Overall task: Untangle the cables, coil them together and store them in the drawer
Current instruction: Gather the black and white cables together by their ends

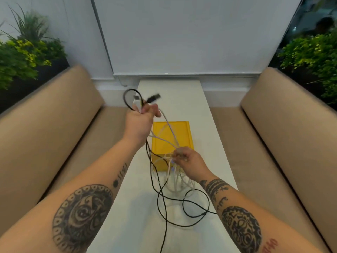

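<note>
My left hand (140, 121) is raised above the white table (209, 128) and grips a black cable (160, 203) and a white cable (170, 130) near their plug ends; a black plug sticks out above the fist. The black cable hangs down and loops loosely on the table in front of me. My right hand (186, 157), lower and to the right, pinches a bundle of white cable loops, the rest of which trails onto the table. A yellow drawer box (182, 132) stands on the table behind both hands.
The narrow white table runs away from me between two tan sofa seats (54, 128). Green plants (23, 52) stand in the far left and far right corners. A white wall panel closes off the far end.
</note>
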A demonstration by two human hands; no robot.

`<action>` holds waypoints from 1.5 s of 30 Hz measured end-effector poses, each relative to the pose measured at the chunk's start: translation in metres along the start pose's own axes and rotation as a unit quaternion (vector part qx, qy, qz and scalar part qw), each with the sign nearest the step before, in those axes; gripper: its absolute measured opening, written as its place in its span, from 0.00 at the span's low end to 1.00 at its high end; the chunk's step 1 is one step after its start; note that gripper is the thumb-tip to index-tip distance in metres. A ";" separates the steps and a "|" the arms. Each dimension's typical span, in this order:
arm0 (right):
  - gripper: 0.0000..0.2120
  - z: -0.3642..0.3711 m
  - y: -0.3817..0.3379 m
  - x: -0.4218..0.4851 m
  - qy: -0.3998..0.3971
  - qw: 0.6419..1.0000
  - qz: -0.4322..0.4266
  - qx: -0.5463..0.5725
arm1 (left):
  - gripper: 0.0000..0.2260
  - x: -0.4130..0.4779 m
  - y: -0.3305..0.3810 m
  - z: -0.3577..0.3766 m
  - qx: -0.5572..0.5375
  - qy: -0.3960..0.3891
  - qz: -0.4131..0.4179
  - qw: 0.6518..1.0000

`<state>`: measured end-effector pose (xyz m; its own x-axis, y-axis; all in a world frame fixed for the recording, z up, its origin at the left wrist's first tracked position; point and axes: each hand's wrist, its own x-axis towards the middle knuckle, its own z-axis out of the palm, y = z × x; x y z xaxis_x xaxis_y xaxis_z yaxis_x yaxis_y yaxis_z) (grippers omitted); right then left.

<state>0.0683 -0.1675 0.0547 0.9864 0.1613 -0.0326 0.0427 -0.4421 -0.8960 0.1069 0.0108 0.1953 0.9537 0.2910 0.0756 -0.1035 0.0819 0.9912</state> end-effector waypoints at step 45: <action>0.09 -0.037 -0.103 0.017 0.103 0.986 -0.067 0.110 | 0.22 0.014 0.133 -0.031 -0.009 -0.082 -0.098 0.992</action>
<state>0.0864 -0.1520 0.1628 0.9866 0.0117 0.1627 0.1612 -0.2226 -0.9615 0.0974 0.0553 0.3248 0.9890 0.1086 -0.1002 0.0848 0.1383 0.9867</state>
